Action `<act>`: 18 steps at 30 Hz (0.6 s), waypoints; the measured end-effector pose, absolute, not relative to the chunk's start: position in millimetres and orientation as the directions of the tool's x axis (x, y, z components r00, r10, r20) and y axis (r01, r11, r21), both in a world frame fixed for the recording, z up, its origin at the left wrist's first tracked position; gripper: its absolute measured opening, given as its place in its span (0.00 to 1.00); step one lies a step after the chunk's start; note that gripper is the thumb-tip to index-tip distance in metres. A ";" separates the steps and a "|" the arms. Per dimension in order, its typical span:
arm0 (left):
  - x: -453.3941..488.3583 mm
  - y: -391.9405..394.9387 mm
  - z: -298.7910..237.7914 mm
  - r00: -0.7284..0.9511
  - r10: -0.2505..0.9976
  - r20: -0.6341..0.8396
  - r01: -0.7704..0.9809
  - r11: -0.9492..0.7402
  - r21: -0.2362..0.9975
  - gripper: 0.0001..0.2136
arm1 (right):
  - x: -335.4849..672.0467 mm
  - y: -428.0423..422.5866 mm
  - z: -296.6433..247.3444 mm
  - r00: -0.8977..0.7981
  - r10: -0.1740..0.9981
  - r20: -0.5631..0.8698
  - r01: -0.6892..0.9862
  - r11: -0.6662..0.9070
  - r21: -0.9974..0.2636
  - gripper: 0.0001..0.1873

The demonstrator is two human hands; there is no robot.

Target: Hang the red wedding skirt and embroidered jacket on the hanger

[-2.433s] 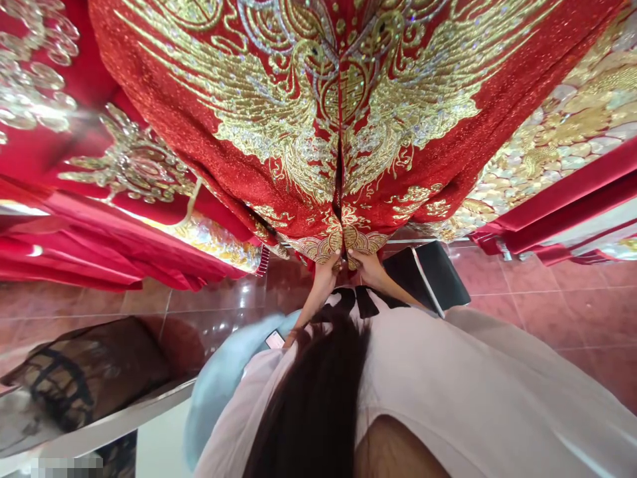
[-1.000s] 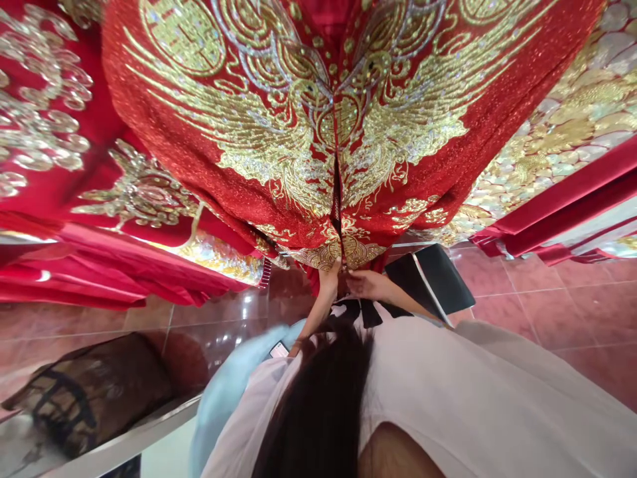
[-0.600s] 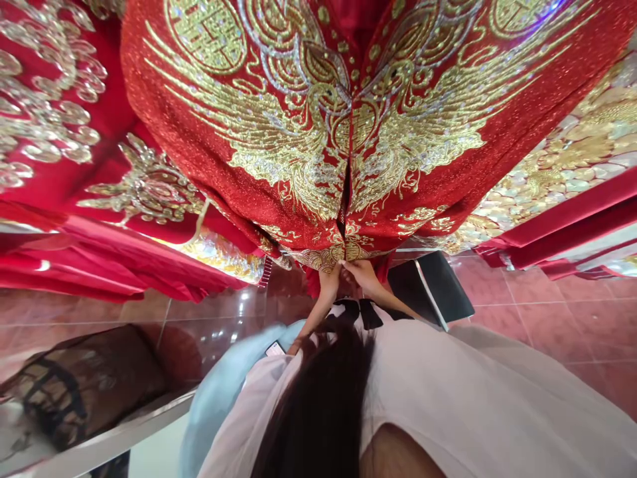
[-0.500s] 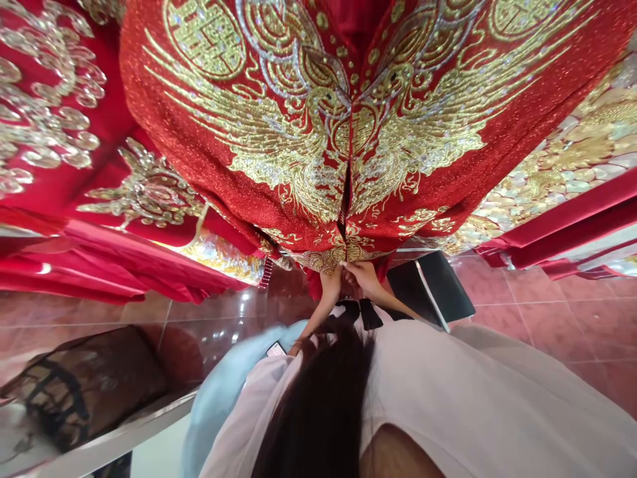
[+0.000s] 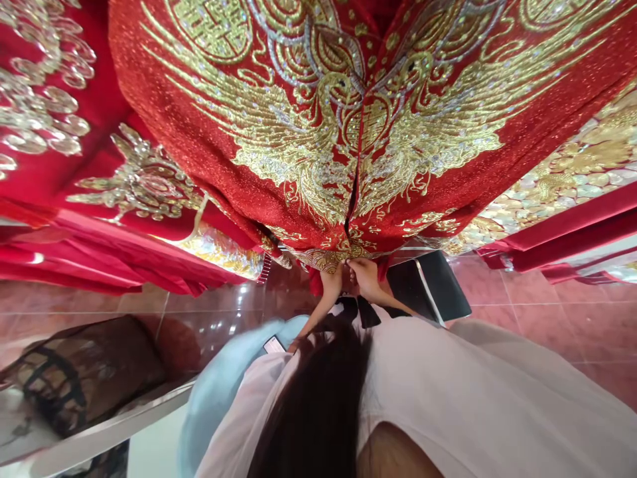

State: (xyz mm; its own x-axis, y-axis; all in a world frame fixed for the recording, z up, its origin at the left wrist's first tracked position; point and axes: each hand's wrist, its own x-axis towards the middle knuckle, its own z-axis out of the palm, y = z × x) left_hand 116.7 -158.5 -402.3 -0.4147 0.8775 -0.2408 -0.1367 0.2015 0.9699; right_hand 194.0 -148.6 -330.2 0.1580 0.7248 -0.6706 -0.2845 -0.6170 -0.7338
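A glittering red jacket (image 5: pixel 279 206) with gold and silver bird embroidery hangs in front of me, its two front edges meeting down the middle with a narrow gap near the bottom. At its gold-patterned hem my left hand (image 5: pixel 332 283) pinches the left front edge. Close beside it, my right hand (image 5: pixel 365 277) has its thumb and fingers closed at the right front edge. The fingertips of both hands nearly meet. Whatever small fastening lies between them is too small to make out.
Red garments with crystal ornaments (image 5: pixel 154 189) hang at the left, and a gold-scaled garment (image 5: pixel 552 172) at the right. A black box-like object (image 5: pixel 438 285) stands beyond my right forearm. A brown bag (image 5: pixel 94 378) lies lower left. A phone (image 5: pixel 273 344) shows by my left arm.
The view has shifted slightly, so the jacket's upper part looks nearer and a little further right. Both hands stay at the hem, with the right fingers slightly shifted.
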 end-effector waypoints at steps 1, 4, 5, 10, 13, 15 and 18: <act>115.4 -158.7 -403.3 -0.414 0.883 -0.222 -0.126 0.186 0.974 0.13 | 193.3 -147.9 -330.7 0.165 0.736 -0.656 -0.278 -0.604 -0.747 0.09; 111.2 -158.8 -405.7 -0.407 0.896 -0.180 -0.109 0.148 0.983 0.12 | 193.1 -144.2 -331.8 0.119 0.755 -0.645 -0.256 -0.604 -0.755 0.08; 110.3 -159.0 -406.3 -0.406 0.897 -0.174 -0.106 0.143 0.984 0.12 | 193.7 -142.9 -331.5 0.089 0.756 -0.649 -0.246 -0.615 -0.750 0.08; 115.3 -163.3 -407.6 -0.432 0.883 -0.185 -0.108 0.153 0.982 0.06 | 196.0 -138.4 -326.1 -0.001 0.718 -0.697 -0.197 -0.683 -0.703 0.07; 123.3 -167.9 -406.8 -0.471 0.858 -0.205 -0.119 0.168 0.979 0.05 | 192.1 -139.1 -323.5 0.027 0.714 -0.699 -0.182 -0.684 -0.706 0.07; 127.6 -171.1 -406.0 -0.484 0.848 -0.216 -0.130 0.174 0.976 0.05 | 188.6 -141.2 -323.3 0.053 0.728 -0.684 -0.167 -0.669 -0.725 0.08; 131.8 -176.0 -406.3 -0.482 0.847 -0.226 -0.149 0.176 0.973 0.06 | 186.9 -144.7 -322.3 0.074 0.767 -0.638 -0.120 -0.628 -0.769 0.10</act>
